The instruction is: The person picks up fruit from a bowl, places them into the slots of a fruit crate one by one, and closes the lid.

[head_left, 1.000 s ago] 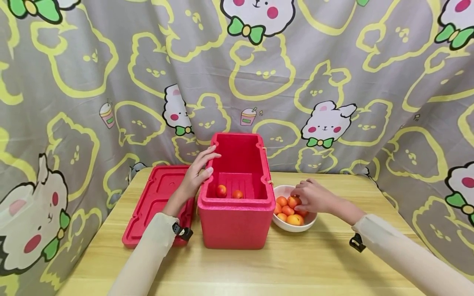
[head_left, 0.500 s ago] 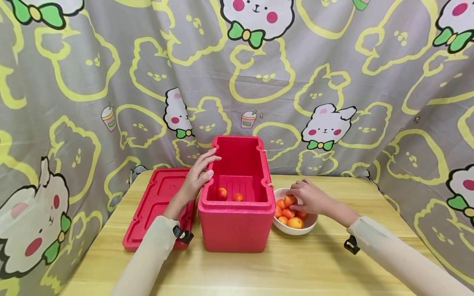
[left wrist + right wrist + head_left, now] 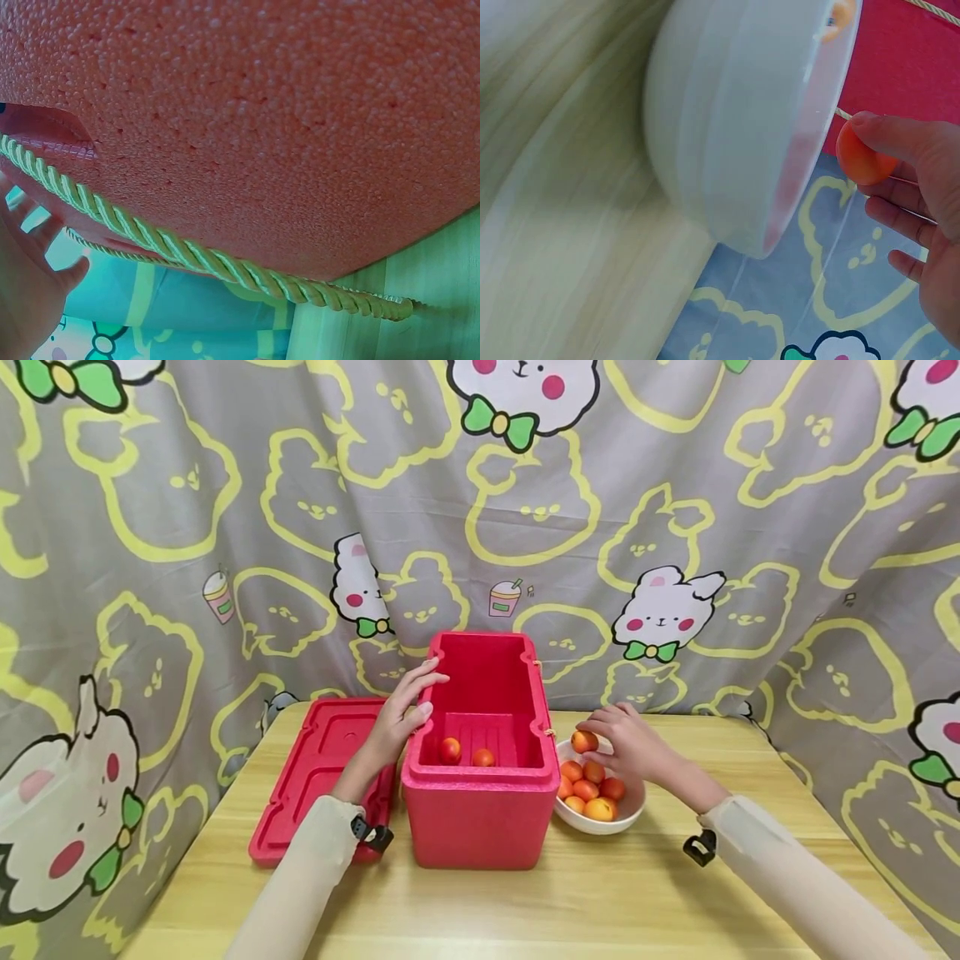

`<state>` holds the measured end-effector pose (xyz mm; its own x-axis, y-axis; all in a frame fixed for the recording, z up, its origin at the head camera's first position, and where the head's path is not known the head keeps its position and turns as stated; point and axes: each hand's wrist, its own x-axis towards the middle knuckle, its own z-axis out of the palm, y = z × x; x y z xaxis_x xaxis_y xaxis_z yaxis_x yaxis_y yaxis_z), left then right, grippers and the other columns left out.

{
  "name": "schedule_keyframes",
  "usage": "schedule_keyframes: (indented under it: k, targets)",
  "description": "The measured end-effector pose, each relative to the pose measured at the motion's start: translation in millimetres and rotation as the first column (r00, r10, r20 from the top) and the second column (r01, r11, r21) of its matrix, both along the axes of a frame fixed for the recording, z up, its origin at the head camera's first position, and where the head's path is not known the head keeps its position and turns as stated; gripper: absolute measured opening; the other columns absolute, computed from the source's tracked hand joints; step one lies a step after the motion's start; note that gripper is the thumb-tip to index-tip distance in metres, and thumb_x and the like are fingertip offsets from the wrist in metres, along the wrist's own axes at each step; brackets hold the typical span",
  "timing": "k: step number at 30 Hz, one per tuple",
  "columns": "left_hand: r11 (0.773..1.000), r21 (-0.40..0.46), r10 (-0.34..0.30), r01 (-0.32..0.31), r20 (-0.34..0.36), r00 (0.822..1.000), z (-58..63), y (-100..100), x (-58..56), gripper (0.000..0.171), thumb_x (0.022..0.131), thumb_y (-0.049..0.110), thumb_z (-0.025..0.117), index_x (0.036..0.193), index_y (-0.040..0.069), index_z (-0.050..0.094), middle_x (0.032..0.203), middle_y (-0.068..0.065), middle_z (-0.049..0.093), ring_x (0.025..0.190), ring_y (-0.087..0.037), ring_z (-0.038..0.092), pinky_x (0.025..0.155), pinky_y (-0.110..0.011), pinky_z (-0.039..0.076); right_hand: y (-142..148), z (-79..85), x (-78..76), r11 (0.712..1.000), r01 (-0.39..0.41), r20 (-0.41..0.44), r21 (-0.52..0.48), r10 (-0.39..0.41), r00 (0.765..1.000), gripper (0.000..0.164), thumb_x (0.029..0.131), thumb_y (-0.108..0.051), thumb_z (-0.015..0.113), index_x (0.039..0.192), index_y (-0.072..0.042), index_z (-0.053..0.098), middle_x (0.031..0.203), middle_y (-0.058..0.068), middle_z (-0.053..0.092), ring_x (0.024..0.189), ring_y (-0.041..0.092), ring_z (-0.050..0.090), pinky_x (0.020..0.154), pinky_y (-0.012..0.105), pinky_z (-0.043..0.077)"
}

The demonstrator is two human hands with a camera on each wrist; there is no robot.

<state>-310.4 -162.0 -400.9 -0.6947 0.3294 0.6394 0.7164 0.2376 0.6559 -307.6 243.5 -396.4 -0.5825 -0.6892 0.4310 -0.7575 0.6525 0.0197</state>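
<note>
In the head view, a red foam box (image 3: 476,822) stands uncovered on the table, with two small orange-red fruits (image 3: 467,753) on its floor. My left hand (image 3: 397,718) rests on the box's left rim, fingers extended; the left wrist view shows the hand (image 3: 34,277) beside the box's rope handle (image 3: 172,247). My right hand (image 3: 626,743) pinches a small orange-red fruit (image 3: 584,742) between thumb and fingers, just above a white bowl (image 3: 600,828). Several more such fruits lie in the bowl. The held fruit (image 3: 865,154) is clear of the bowl in the right wrist view.
The red lid (image 3: 322,777) lies flat left of the box, partly behind my left forearm. The bowl stands close to the box's right side. Behind the wooden table (image 3: 712,893) hangs a patterned curtain (image 3: 420,468).
My right hand has lifted a small orange-red fruit from the pile to above the bowl's far rim. My left hand stays on the box's rim.
</note>
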Motion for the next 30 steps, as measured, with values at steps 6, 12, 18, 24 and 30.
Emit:
schedule_keyframes:
  k: [6,12,18,24,30]
  targets:
    - [1.000,0.003,-0.006,0.006,0.008,1.000,-1.0,0,-0.1,0.050,0.093,0.019,0.050,0.141,0.008,0.057,0.164,-0.009,0.034,0.152,-0.027,0.029,0.110,-0.063,0.041,-1,7.5,-4.7,0.997,-0.015,-0.065,-0.071,0.010,0.998,0.039,0.073,-0.019,0.089,0.106,-0.003,0.075,0.097,0.008,0.073,0.094,0.028,0.064,0.089,0.050,0.041]
    - [1.000,0.011,0.000,0.000,0.007,1.000,-1.5,0,-0.1,0.050,0.093,0.022,0.050,0.141,0.011,0.058,0.164,-0.008,0.035,0.152,-0.025,0.029,0.111,-0.064,0.040,-5,18.8,-6.7,0.988,-0.026,-0.093,-0.153,0.012,0.996,0.041,0.073,-0.017,0.090,0.108,-0.003,0.075,0.101,0.010,0.075,0.096,0.029,0.065,0.090,0.052,0.042]
    - [1.000,0.014,-0.005,0.005,0.001,1.000,-1.4,0,-0.1,0.050,0.093,0.021,0.050,0.141,0.010,0.058,0.163,-0.012,0.035,0.152,-0.027,0.030,0.110,-0.064,0.041,-12,32.6,-8.0,0.972,-0.030,-0.118,-0.232,0.003,0.993,0.043,0.073,-0.017,0.090,0.110,-0.002,0.076,0.099,0.011,0.075,0.092,0.027,0.062,0.092,0.052,0.041]
    - [1.000,0.016,-0.004,0.004,0.000,1.000,-1.9,0,-0.4,0.050,0.092,0.021,0.051,0.141,0.011,0.058,0.163,-0.009,0.035,0.152,-0.026,0.030,0.110,-0.064,0.041,-19,51.0,-7.8,0.958,-0.024,-0.145,-0.286,-0.018,0.989,0.045,0.072,-0.016,0.091,0.113,-0.004,0.076,0.103,0.014,0.075,0.095,0.030,0.062,0.089,0.053,0.040]
    - [1.000,0.019,-0.005,0.005,-0.003,1.000,-1.3,0,0.1,0.050,0.092,0.020,0.050,0.141,0.010,0.058,0.163,-0.010,0.035,0.152,-0.028,0.030,0.110,-0.064,0.040,-25,68.7,-7.4,0.951,-0.046,-0.150,-0.307,0.000,0.989,0.047,0.072,-0.015,0.090,0.115,-0.005,0.074,0.104,0.013,0.075,0.097,0.029,0.062,0.094,0.055,0.040]
